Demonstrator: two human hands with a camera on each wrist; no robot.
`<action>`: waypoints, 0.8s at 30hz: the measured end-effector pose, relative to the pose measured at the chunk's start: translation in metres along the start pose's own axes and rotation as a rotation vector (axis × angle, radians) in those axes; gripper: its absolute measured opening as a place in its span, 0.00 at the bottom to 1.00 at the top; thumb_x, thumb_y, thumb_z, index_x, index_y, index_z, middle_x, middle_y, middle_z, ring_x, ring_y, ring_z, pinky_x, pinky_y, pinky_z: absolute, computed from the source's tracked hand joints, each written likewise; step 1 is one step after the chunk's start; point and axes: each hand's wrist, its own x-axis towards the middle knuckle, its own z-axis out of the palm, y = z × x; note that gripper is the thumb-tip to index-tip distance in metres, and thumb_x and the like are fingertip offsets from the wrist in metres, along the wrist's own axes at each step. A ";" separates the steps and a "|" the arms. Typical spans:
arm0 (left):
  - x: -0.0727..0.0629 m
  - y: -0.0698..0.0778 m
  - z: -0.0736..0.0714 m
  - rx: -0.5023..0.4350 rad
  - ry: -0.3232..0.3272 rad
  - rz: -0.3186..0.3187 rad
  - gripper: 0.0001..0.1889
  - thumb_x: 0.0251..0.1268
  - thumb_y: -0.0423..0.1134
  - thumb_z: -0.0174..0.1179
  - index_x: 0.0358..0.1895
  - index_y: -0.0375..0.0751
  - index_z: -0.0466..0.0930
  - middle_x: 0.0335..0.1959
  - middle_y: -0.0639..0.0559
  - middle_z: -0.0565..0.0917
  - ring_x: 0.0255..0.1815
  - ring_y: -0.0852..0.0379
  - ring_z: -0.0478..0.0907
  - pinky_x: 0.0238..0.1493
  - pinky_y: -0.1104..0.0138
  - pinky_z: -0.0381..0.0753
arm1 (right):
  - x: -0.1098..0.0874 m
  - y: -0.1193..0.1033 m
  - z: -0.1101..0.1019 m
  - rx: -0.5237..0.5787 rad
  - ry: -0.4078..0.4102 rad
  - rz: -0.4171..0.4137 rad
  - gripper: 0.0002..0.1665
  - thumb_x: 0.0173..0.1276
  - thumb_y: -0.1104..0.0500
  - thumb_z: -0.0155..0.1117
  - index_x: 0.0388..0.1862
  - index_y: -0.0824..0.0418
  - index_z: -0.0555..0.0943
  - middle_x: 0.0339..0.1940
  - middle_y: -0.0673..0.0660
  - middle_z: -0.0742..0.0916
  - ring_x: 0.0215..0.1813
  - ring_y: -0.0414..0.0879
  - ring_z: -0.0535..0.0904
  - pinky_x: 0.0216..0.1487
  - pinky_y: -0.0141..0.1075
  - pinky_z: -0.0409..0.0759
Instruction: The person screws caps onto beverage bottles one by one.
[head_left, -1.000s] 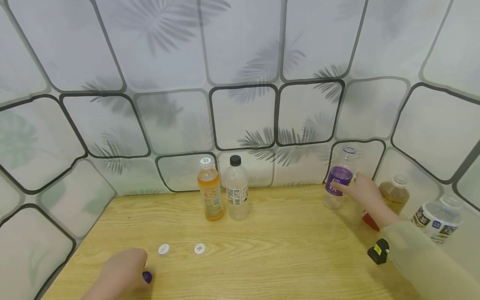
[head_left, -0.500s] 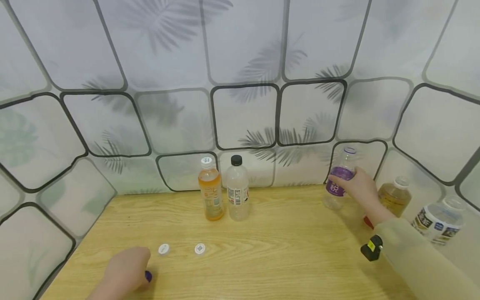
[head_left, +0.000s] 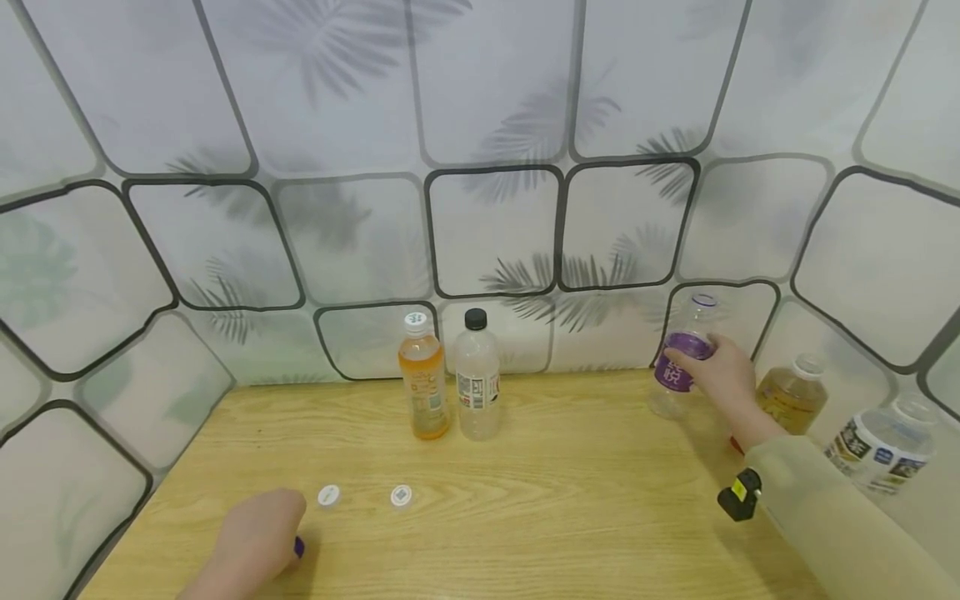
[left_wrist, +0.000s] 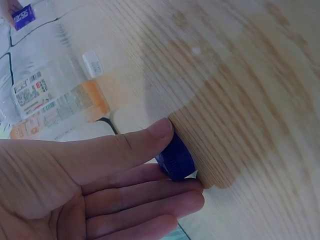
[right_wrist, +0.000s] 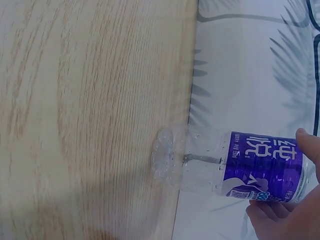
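Observation:
Between thumb and fingers, my left hand (head_left: 258,533) pinches a dark blue-purple bottle cap (left_wrist: 177,159) just above the table at the front left. My right hand (head_left: 723,375) grips a clear, uncapped plastic bottle with a purple label (right_wrist: 265,167) around that label; it is upright at the back right. Two white caps (head_left: 328,496) (head_left: 401,496) lie on the table to the right of the left hand. Behind the right wrist stands an uncapped bottle of amber drink (head_left: 791,396), its lower part hidden by the arm.
An orange-drink bottle (head_left: 424,387) with a white cap and a clear bottle (head_left: 477,387) with a black cap stand together near the back wall. Another wide clear bottle (head_left: 881,446) is at the far right. Patterned walls (head_left: 491,233) enclose the wooden table (head_left: 525,500).
The right hand's fingers have settled around the purple-labelled bottle, which stays in place. My left hand, with the cap, has shifted slightly right and up in the head view.

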 end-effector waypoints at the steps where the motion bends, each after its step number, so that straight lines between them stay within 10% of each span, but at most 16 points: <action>1: 0.000 0.000 0.000 0.003 0.002 0.001 0.25 0.36 0.32 0.86 0.27 0.43 0.73 0.25 0.53 0.77 0.27 0.55 0.74 0.30 0.58 0.79 | 0.000 0.001 0.000 0.000 0.001 -0.002 0.58 0.77 0.36 0.64 0.80 0.81 0.55 0.74 0.85 0.70 0.73 0.80 0.70 0.73 0.69 0.71; 24: 0.001 0.000 0.002 -0.007 -0.006 -0.011 0.25 0.37 0.32 0.87 0.27 0.43 0.73 0.24 0.53 0.75 0.26 0.55 0.72 0.28 0.60 0.76 | 0.001 -0.002 0.001 -0.035 0.020 -0.029 0.48 0.74 0.38 0.69 0.69 0.80 0.73 0.65 0.81 0.81 0.64 0.76 0.79 0.66 0.65 0.78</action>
